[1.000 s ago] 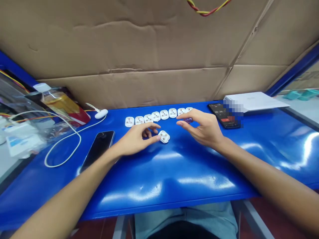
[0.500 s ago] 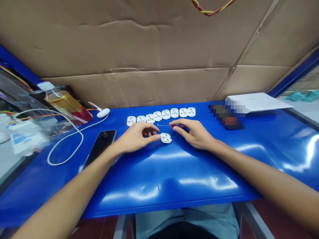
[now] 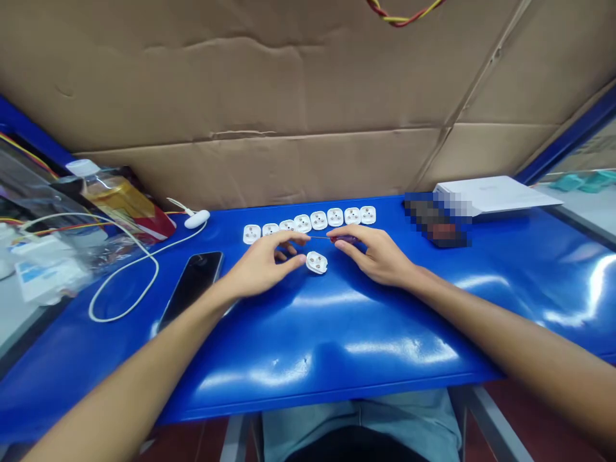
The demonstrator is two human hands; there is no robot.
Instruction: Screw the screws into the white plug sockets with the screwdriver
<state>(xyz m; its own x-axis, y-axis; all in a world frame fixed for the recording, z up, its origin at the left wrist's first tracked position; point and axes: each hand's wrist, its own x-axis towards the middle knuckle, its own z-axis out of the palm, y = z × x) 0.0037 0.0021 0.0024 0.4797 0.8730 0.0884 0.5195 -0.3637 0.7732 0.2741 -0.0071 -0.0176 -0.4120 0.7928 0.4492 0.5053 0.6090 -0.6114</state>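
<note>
My right hand [image 3: 373, 253] is closed around the reddish-purple handle of a small screwdriver [image 3: 342, 240]. Its thin shaft points left, and the tip ends at the index fingertip of my left hand [image 3: 269, 262]. That left hand has thumb and index finger apart, the other fingers loosely curled. Beside the left thumb tip is a white plug-like part [image 3: 316, 262] with metal fittings in its face, tilted a little; I cannot tell whether the thumb presses on it. Behind the hands, similar white parts [image 3: 318, 220] stand in a row, some partly hidden by my left hand.
On the left lie a black phone [image 3: 192, 282], a white cable [image 3: 156, 263] and a bottle of yellow liquid [image 3: 122, 202]. A white box [image 3: 495, 192] and a blurred dark object [image 3: 436, 221] are at the back right. Cardboard [image 3: 269, 160] walls the back of the blue table [image 3: 337, 346].
My left index fingertip has come to the screwdriver's tip. The white part near my thumb has tilted slightly. The whole view has shifted a little.
</note>
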